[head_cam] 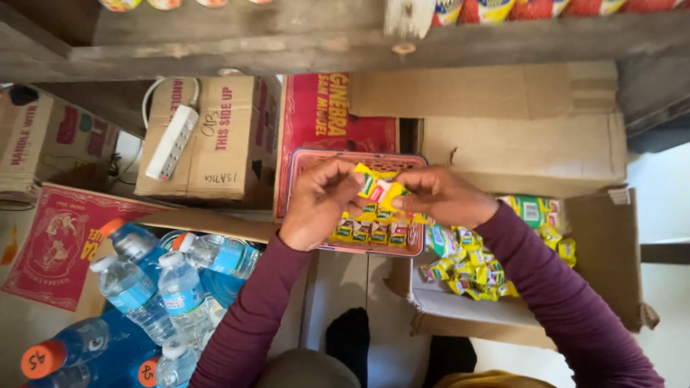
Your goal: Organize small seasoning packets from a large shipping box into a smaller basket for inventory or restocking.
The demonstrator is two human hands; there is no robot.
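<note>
Both my hands meet over a pink plastic basket [305, 162] and pinch the same small yellow sachet [379, 188] with red and green print. My left hand [320, 201] grips its left edge, my right hand [438, 195] its right edge. Under the hands, a row of similar sachets [374, 231] lies in the basket. To the right, an open cardboard box [611, 251] holds a heap of more yellow and green sachets [471, 269]. Maroon sleeves cover both my arms.
Clear water bottles [154, 287] and blue bottles with orange caps [68, 345] stand at lower left. Cardboard cartons [230, 136], a red carton [330, 118] and a white power strip [171, 142] lie behind the basket. A wooden shelf [309, 36] spans the top.
</note>
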